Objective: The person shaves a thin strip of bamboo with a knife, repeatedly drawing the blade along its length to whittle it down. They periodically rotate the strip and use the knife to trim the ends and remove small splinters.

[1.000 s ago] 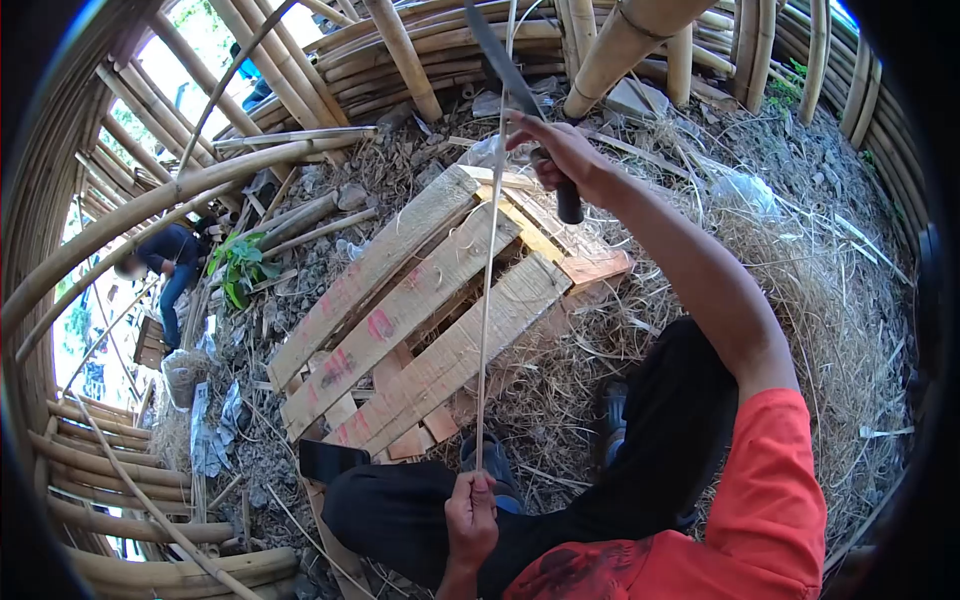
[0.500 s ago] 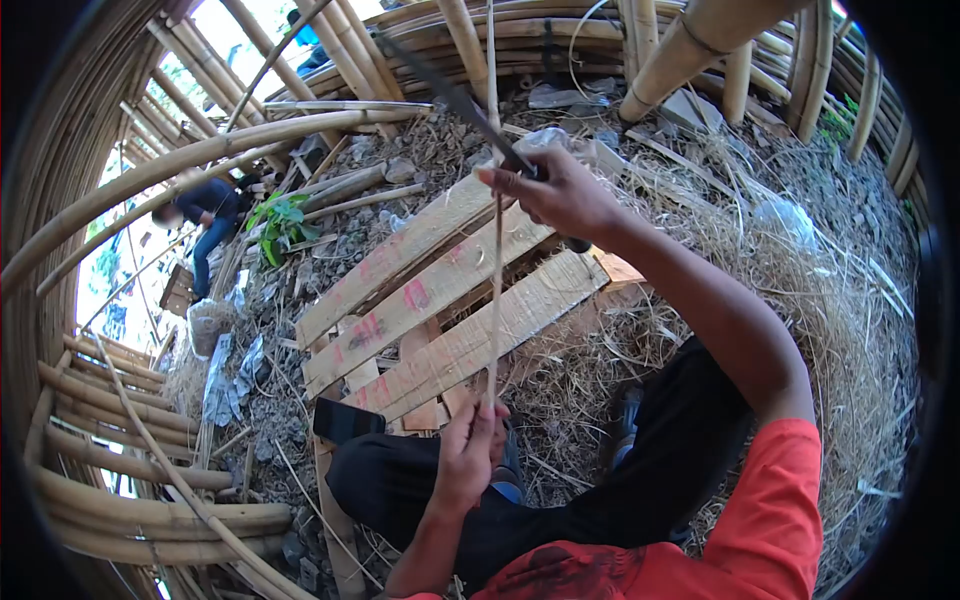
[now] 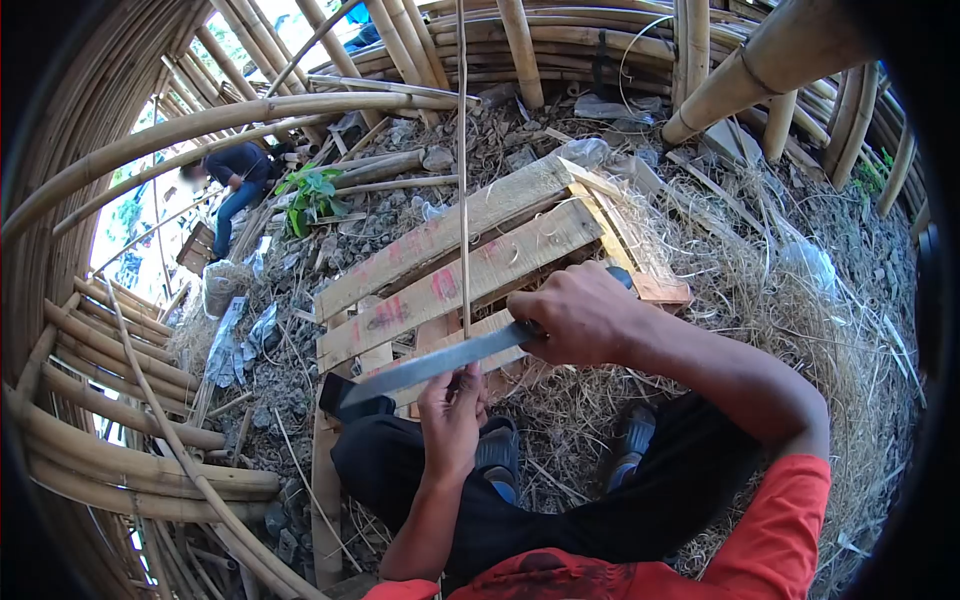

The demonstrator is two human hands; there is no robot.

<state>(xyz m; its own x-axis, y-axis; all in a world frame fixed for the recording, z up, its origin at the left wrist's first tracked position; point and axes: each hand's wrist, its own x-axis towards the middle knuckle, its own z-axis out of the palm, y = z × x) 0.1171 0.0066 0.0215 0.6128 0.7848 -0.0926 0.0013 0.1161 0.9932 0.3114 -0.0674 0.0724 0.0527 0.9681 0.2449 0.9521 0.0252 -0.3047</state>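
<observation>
My right hand (image 3: pixel 580 318) is closed around the handle of a machete (image 3: pixel 430 369), its long grey blade pointing left and slightly down. Lower down, my left hand (image 3: pixel 452 415) pinches the near end of a long, thin bamboo strip (image 3: pixel 463 200), which stretches away past the top of the view. The blade crosses the strip just above my left fingers. Beneath them lies a slatted wooden pallet (image 3: pixel 520 250) with reddish marks on its planks. Partly hidden by the blade, a dark phone-like object (image 3: pixel 333 394) rests near the pallet's left corner.
Fibre shavings (image 3: pixel 760 340) cover the ground on the right. Bent bamboo poles (image 3: pixel 250 108) arch across the left, and a thick bamboo post (image 3: pixel 760 75) slants in at upper right. A green plant (image 3: pixel 312 200) grows near a bending person (image 3: pixel 240 185) farther off.
My right hand has brought the machete down from high over the pallet to just above my left hand. The blade has swung from pointing up-left to lying across the strip.
</observation>
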